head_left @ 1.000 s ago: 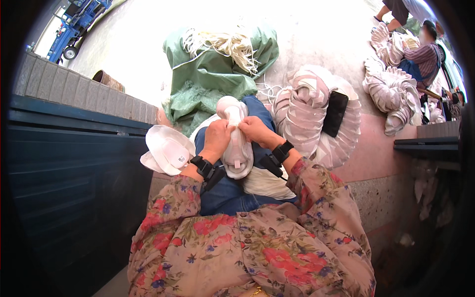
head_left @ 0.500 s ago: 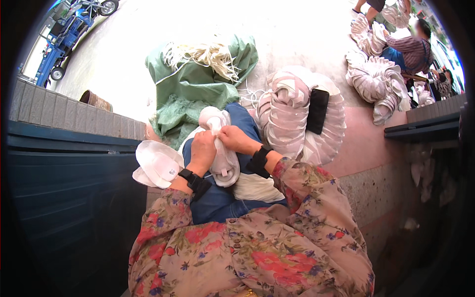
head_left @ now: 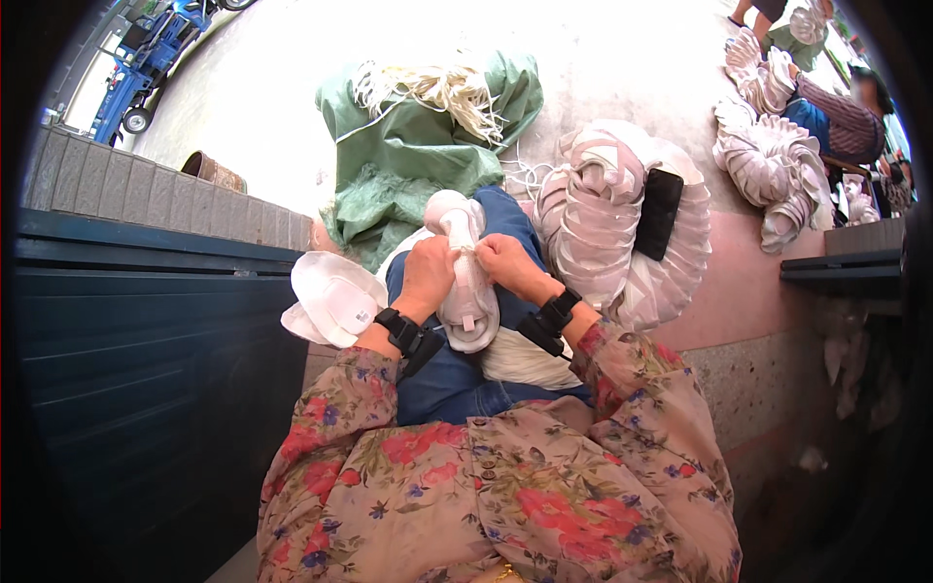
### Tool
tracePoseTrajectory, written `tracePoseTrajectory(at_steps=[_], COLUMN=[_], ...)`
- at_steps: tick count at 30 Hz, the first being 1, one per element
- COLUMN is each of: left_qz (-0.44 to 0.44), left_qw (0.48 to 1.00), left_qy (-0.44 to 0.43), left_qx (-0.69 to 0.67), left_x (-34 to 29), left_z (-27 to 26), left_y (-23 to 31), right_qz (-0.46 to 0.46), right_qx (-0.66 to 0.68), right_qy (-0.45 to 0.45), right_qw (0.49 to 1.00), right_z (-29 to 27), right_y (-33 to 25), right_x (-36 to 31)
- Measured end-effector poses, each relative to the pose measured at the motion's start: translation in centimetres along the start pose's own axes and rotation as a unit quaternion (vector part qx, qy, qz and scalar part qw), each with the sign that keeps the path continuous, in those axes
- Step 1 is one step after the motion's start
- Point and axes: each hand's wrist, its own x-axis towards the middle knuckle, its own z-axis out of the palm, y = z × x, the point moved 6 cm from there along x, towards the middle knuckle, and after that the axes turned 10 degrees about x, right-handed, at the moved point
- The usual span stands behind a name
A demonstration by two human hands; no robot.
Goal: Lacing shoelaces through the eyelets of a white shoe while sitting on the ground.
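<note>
A bundle of white fabric shoe uppers [head_left: 468, 309] lies lengthwise on my lap, cinched at its middle. My left hand [head_left: 428, 277] is closed in a pinch at the left of this narrowed waist. Facing it from the right, my right hand [head_left: 513, 267] pinches too. Between the fingertips seems to run a thin white cord around the bundle; most of it is hidden. A hank of white cords [head_left: 525, 361] rests across my lap beneath the right wrist. Beside my left forearm sit loose white shoe pieces [head_left: 335, 296].
Ahead stands a green sack [head_left: 408, 146] topped with white cords [head_left: 437, 94]. To its right, a black phone [head_left: 660, 214] rests on a coiled stack of white shoe uppers [head_left: 593, 214]. A dark blue panel [head_left: 146, 340] flanks my left. Another person [head_left: 841, 117] sits far right among similar stacks.
My hands have drawn slightly apart at the bundle's waist, both still pinched. The whole scene has shifted rightward in the view as my head turned.
</note>
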Motion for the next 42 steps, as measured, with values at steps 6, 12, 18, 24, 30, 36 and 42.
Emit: tracePoseTrajectory(at_steps=[6,12,18,24,30,36,42], left_qz=[-0.021,-0.014,-0.015,-0.056,-0.058,-0.054,-0.102], left_qw=[0.999,0.997,0.998,0.984,0.993,0.993,0.977], left_qy=[0.009,0.025,0.001,-0.082,-0.053,-0.031,-0.064], left_qx=[-0.045,-0.067,-0.056,-0.151,-0.088,-0.099,-0.175], left_x=[0.1,0.1,0.2,0.3,0.3,0.3,0.1], left_z=[0.1,-0.2,-0.2,-0.2,-0.3,-0.1,0.1], left_y=[-0.5,-0.4,-0.6,-1.2,-1.0,-1.1,-1.3], right_qz=[-0.143,-0.149,-0.004,-0.266,0.054,-0.214,-0.182], right_qx=[-0.160,-0.215,-0.023,-0.413,-0.010,-0.310,-0.246], right_qy=[0.067,0.076,-0.010,0.032,-0.011,0.048,0.117], right_qw=[0.974,0.962,1.000,0.871,0.998,0.925,0.945], right_z=[-0.1,0.8,1.1,2.2,1.5,1.2,0.8], right_y=[-1.3,-2.3,-0.8,-3.4,-0.5,-3.8,-2.9], right_x=[-0.3,-0.4,0.7,0.0,1.5,0.1,-0.7])
